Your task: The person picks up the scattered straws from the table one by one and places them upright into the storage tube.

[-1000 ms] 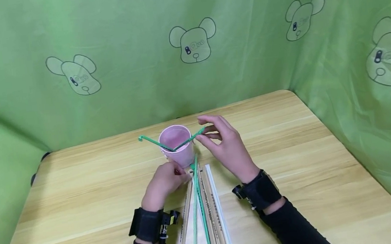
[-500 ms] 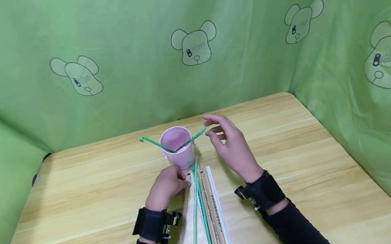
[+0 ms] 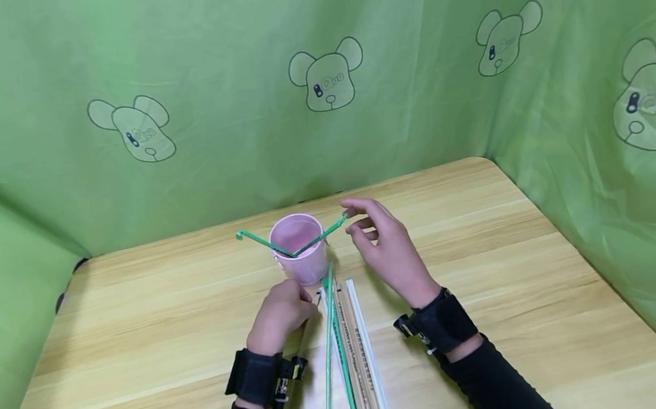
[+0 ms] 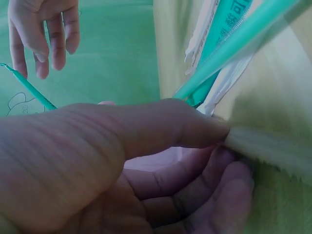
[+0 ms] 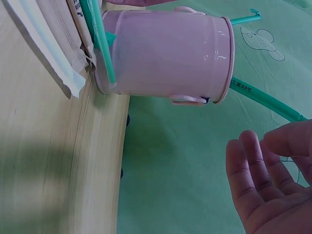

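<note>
My left hand [image 3: 279, 311] pinches the end of a wrapped straw [image 4: 270, 148] between thumb and fingers, just in front of the pink bucket [image 3: 306, 268]. Much of this straw is blurred in the left wrist view. Two green bent straws stand in the bucket. One green straw [image 3: 253, 237] leans left with a hooked tip; the other green straw [image 5: 265, 100], with dark print, slants right. My right hand [image 3: 387, 245] hovers beside that second straw's end, its fingers loosely bent and close to the tip.
Below the bucket lies a row of straws: a loose green straw [image 3: 328, 366], a brown wrapped straw [image 3: 354, 357] and a white wrapped straw [image 3: 371, 355]. They lie on the wooden table [image 3: 499, 320]. A green curtain [image 3: 226, 162] hangs behind the table and along its sides.
My right hand has let go of the right-leaning green straw and moved slightly to the right. The wrapped straw under my left hand has shifted closer to that arm.
</note>
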